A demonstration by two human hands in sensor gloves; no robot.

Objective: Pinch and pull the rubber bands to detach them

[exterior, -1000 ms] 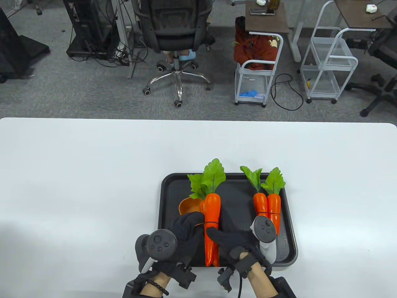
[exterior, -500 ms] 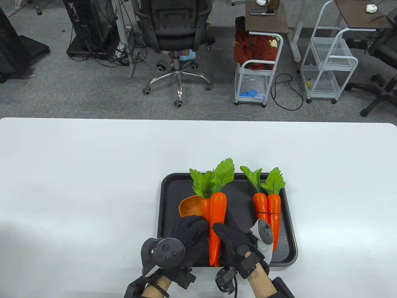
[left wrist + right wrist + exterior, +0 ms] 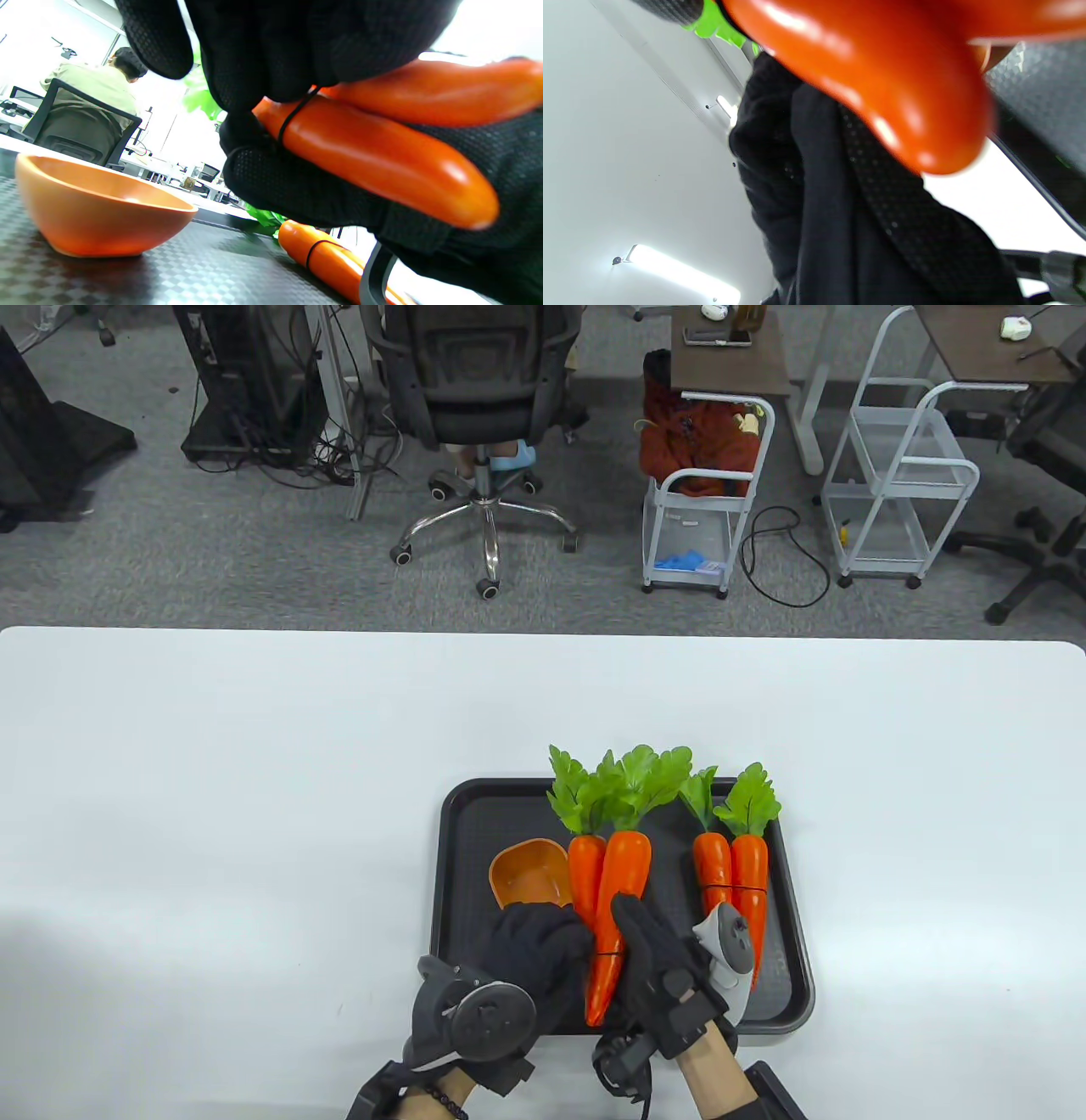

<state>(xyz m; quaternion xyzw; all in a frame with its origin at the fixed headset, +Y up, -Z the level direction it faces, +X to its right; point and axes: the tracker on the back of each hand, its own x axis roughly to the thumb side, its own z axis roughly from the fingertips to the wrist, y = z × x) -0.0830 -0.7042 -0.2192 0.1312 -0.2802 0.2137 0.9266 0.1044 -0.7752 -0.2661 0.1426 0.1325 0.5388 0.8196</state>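
A pair of orange toy carrots (image 3: 612, 891) with green leaves is lifted a little over the black tray (image 3: 458, 848), between both hands. A thin black rubber band (image 3: 606, 953) circles the pair near the tips. My left hand (image 3: 570, 943) grips the pair at the band; in the left wrist view its fingers (image 3: 263, 55) pinch over the band (image 3: 292, 117). My right hand (image 3: 632, 929) holds the pair from the right side. The right wrist view shows a carrot tip (image 3: 882, 84) close up. A second banded pair (image 3: 731, 872) lies on the tray's right side.
A small orange bowl (image 3: 528, 875) stands on the tray left of the held carrots, also in the left wrist view (image 3: 97, 203). The white table (image 3: 212, 814) surrounds the tray. Chairs and carts stand on the floor beyond the far edge.
The held pair has tilted, its leaves swinging right toward the second pair. The band has slid down toward the tips. Both hands have shifted slightly right.
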